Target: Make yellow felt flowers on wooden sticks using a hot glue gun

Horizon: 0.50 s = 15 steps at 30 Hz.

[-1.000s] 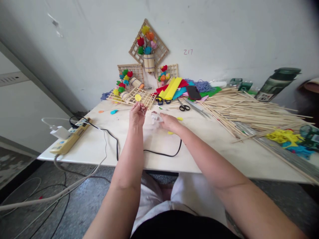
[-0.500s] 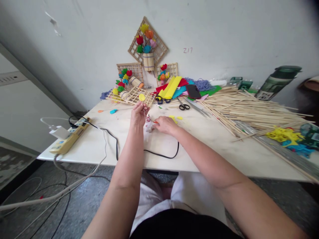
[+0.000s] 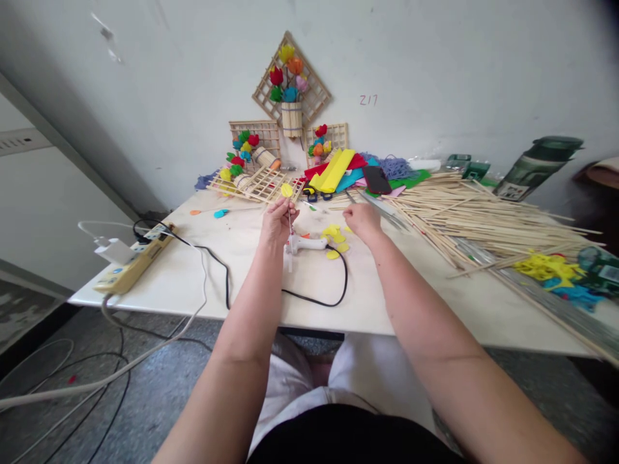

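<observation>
My left hand [image 3: 279, 222] is closed around a thin stem [image 3: 291, 222] standing nearly upright, with a round yellow petal [image 3: 287, 190] at its top. Just right of that hand, a white hot glue gun [image 3: 312, 243] lies on the table with its black cord trailing. Several yellow petals [image 3: 333, 233] are scattered beside it. My right hand [image 3: 363, 222] has its fingers curled together over the spot where the scissors lie, covering their black handles. Whether it grips them is hidden.
Stick lattices with colourful flowers [image 3: 291, 119] are at the back. Yellow crepe paper [image 3: 333, 171], a phone [image 3: 376, 180] and many wooden sticks [image 3: 464, 206] lie to the right, near a green bottle [image 3: 539, 169]. A power strip [image 3: 135, 261] sits at the left edge.
My right hand has let go of the glue gun and moved right and away from me to the scissors. My left hand still holds the stem, slightly further right.
</observation>
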Each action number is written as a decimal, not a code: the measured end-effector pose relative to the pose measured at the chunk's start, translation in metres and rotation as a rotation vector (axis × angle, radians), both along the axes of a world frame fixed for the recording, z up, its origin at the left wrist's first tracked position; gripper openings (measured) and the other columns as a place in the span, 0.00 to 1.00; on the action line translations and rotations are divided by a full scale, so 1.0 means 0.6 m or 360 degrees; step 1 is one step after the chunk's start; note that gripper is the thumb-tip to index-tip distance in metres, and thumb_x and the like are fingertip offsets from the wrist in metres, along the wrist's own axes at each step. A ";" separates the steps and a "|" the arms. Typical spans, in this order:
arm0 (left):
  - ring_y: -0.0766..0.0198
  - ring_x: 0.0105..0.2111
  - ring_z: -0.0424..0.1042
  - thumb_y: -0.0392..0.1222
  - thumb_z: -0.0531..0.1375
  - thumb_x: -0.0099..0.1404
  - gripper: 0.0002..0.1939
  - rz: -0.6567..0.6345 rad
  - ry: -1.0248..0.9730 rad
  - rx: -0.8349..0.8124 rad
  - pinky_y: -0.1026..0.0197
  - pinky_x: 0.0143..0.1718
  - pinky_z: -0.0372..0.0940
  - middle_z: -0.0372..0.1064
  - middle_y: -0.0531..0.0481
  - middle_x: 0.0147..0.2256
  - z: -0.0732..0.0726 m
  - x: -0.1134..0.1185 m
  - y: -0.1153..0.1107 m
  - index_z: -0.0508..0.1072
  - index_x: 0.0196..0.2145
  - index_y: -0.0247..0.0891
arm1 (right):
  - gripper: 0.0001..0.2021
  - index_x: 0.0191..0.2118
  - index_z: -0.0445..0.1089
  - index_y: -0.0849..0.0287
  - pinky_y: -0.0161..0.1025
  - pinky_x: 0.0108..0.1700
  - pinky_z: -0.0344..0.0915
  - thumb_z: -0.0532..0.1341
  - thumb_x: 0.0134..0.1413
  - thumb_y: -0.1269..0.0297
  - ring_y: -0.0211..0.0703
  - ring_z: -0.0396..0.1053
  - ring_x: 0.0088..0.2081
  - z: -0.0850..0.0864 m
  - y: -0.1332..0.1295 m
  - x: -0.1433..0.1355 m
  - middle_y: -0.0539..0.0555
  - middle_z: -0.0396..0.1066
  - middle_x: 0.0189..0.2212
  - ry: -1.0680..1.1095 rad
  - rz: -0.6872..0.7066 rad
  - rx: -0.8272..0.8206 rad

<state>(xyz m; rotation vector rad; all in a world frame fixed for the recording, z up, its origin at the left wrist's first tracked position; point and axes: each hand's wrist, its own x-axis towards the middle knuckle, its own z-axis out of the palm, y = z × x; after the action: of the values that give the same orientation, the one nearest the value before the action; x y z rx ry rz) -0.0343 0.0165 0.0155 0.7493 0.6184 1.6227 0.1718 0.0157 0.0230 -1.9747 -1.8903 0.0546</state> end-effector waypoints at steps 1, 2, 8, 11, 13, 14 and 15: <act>0.76 0.19 0.65 0.31 0.64 0.53 0.08 -0.0014 -0.0002 -0.0003 0.69 0.32 0.67 0.66 0.57 0.21 -0.002 0.001 0.001 0.68 0.29 0.36 | 0.15 0.42 0.77 0.58 0.40 0.43 0.65 0.54 0.56 0.67 0.51 0.71 0.45 -0.004 0.007 0.013 0.60 0.76 0.43 0.0043 -0.0106 0.0004; 0.76 0.19 0.65 0.30 0.64 0.53 0.08 -0.0027 -0.0002 -0.0004 0.69 0.31 0.67 0.67 0.57 0.21 -0.004 0.003 0.002 0.68 0.29 0.36 | 0.15 0.43 0.77 0.58 0.41 0.44 0.65 0.54 0.56 0.67 0.51 0.71 0.46 -0.009 0.013 0.027 0.61 0.75 0.43 0.0086 -0.0206 0.0012; 0.75 0.19 0.66 0.30 0.64 0.53 0.07 -0.0059 0.0062 -0.0025 0.67 0.31 0.68 0.68 0.56 0.21 -0.007 0.013 -0.001 0.70 0.29 0.35 | 0.16 0.47 0.75 0.63 0.48 0.50 0.62 0.55 0.57 0.66 0.58 0.68 0.50 -0.053 0.039 0.101 0.66 0.72 0.46 0.0083 -0.0698 -0.0071; 0.74 0.19 0.66 0.29 0.63 0.54 0.06 -0.0069 0.0079 -0.0034 0.66 0.30 0.68 0.68 0.55 0.21 -0.006 0.017 -0.005 0.70 0.29 0.34 | 0.17 0.48 0.74 0.65 0.51 0.52 0.59 0.55 0.58 0.65 0.59 0.66 0.53 -0.071 0.046 0.115 0.68 0.70 0.48 0.0046 -0.0767 -0.0102; 0.74 0.19 0.66 0.29 0.64 0.54 0.06 -0.0074 0.0098 -0.0039 0.66 0.30 0.68 0.68 0.55 0.21 -0.007 0.020 -0.007 0.70 0.29 0.33 | 0.17 0.49 0.73 0.66 0.51 0.53 0.59 0.53 0.59 0.67 0.58 0.66 0.53 -0.078 0.050 0.118 0.69 0.69 0.48 0.0038 -0.0767 -0.0102; 0.74 0.19 0.66 0.30 0.64 0.54 0.06 -0.0082 0.0108 -0.0040 0.66 0.30 0.69 0.68 0.55 0.21 -0.008 0.020 -0.007 0.70 0.29 0.33 | 0.18 0.50 0.72 0.67 0.50 0.53 0.58 0.52 0.59 0.68 0.58 0.66 0.53 -0.080 0.051 0.118 0.69 0.69 0.48 0.0038 -0.0765 -0.0094; 0.74 0.19 0.66 0.30 0.64 0.54 0.06 -0.0093 0.0117 -0.0042 0.65 0.31 0.69 0.68 0.55 0.21 -0.009 0.021 -0.007 0.70 0.29 0.33 | 0.18 0.50 0.72 0.67 0.50 0.53 0.58 0.52 0.59 0.68 0.58 0.65 0.53 -0.082 0.053 0.118 0.70 0.69 0.49 0.0042 -0.0768 -0.0079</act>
<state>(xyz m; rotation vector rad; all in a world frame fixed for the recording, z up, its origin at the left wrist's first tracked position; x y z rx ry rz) -0.0217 0.0125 0.0103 0.8033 0.6633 1.5365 0.2429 0.0474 -0.0260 -2.3940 -1.3615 -0.0102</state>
